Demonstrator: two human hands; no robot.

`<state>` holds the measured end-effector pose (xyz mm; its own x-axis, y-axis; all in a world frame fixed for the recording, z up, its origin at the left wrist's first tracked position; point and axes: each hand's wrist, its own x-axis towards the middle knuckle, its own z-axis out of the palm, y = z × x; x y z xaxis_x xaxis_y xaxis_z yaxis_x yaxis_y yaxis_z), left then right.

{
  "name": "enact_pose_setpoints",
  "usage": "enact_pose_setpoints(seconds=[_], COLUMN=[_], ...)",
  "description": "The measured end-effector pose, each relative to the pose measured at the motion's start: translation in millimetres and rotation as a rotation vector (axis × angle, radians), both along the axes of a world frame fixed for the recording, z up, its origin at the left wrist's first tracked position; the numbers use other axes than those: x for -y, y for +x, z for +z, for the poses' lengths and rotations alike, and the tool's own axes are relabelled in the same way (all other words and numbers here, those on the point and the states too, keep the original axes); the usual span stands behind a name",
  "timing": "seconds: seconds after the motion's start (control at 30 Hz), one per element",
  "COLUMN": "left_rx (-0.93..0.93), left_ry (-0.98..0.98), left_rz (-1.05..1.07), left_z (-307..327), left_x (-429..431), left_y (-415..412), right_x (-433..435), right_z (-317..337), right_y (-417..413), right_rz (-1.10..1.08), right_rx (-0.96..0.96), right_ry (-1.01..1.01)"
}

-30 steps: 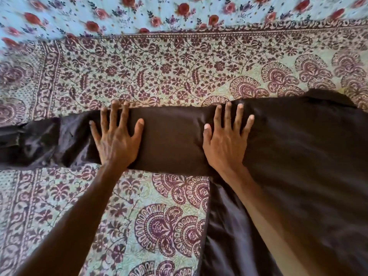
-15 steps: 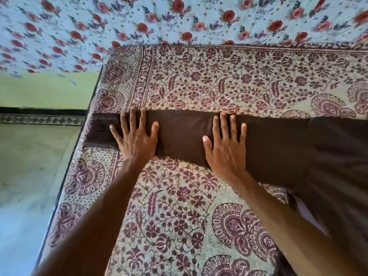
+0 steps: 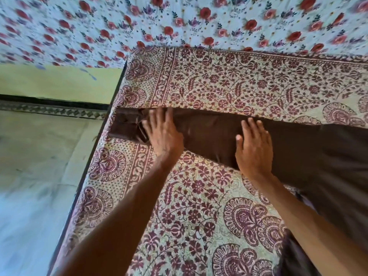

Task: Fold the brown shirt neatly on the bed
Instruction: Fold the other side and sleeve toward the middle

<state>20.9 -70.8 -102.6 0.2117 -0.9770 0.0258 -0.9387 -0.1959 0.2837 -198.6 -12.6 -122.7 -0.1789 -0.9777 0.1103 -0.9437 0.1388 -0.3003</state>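
The brown shirt (image 3: 310, 154) lies spread on the bed (image 3: 199, 206), its body at the right and one long sleeve (image 3: 209, 134) stretched leftward to the bed's left edge. The sleeve's cuff (image 3: 125, 125) rests at that edge. My left hand (image 3: 163, 132) lies flat, palm down, fingers apart, on the sleeve just right of the cuff. My right hand (image 3: 253, 146) presses flat on the sleeve closer to the shirt's body. Neither hand grips the cloth.
The bed carries a cream cover with maroon floral print. Its dark left edge (image 3: 91, 156) drops to a pale floor (image 3: 35, 176). A white cloth with red roses (image 3: 179, 22) hangs behind the bed, above a yellow-green wall strip (image 3: 55, 82).
Both hands have slid leftward along the sleeve toward the cuff, staying flat. The view has swung left, showing the bed's edge and the floor.
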Motion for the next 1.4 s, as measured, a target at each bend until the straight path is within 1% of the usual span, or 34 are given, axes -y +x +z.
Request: enact_pose_setpoints(seconds=[0.03,0.1,0.13,0.17,0.23,0.3,0.37,0.43,0.5,0.57,0.7,0.8,0.93,1.0,1.03,1.1,1.13,1.17,1.23,1.27,1.33,1.37,1.4], left_rx=[-0.058,-0.150,-0.155,-0.143,-0.095,-0.016,0.060,0.109,0.118,0.120,0.149,0.193,0.185,0.218,0.212,0.102,0.011,-0.079,-0.208,-0.242,-0.213,-0.178,-0.164], left_ry=[-0.034,-0.024,0.010,0.056,0.132,0.121,0.088,0.061,0.088,0.113,0.085,0.065,0.123,0.121,0.112,0.053,0.012,-0.014,-0.010,0.012,0.028,0.019,0.012], left_rz=[-0.106,-0.367,-0.466,-0.516,-0.499,-0.466,-0.413,-0.318,-0.245,-0.225,-0.253,-0.207,-0.192,-0.177,-0.171,-0.170,-0.190,-0.233,-0.383,-0.477,-0.685,-0.767,-0.806], left_z=[5,5,1,-3,-14,-25,-29,-31,-28,-26,-25,-26,-25,-18,-11,5,11,14,12,7,-4,-9,-12], left_x=[-9,-25,-31,-34,-32,-27,-24,-16,-6,3,7,4,7,6,3,-18,-35,-54,-99,-121,-158,-172,-183], left_y=[-27,-84,-110,-130,-149,-134,-89,-29,25,53,59,69,75,61,44,-1,-28,-54,-104,-125,-154,-163,-169], right_x=[-2,-3,-4,-5,-11,-15,-17,-19,-19,-16,-13,-15,-13,-9,-8,-14,-24,-37,-76,-98,-139,-157,-171], right_z=[-1,-5,-7,-10,-17,-21,-20,-18,-17,-16,-12,-11,-9,-5,0,12,18,24,28,27,21,18,16], right_y=[-11,-32,-41,-46,-53,-55,-56,-54,-45,-32,-16,-18,-18,-22,-27,-40,-48,-56,-79,-93,-120,-134,-145], right_rz=[-0.077,-0.190,-0.213,-0.212,-0.173,-0.135,-0.096,-0.008,0.126,0.211,0.177,0.177,0.189,0.238,0.251,0.198,0.139,0.080,-0.020,-0.060,-0.122,-0.142,-0.153], right_rx=[-0.011,-0.005,0.004,0.001,-0.040,-0.090,-0.129,-0.155,-0.179,-0.198,-0.202,-0.194,-0.165,-0.103,-0.035,0.157,0.226,0.243,0.186,0.147,0.077,0.059,0.051], right_ry=[-0.022,-0.010,0.003,0.013,0.028,0.039,0.054,0.077,0.100,0.120,0.139,0.130,0.174,0.216,0.235,0.206,0.131,0.029,-0.128,-0.157,-0.132,-0.092,-0.052])
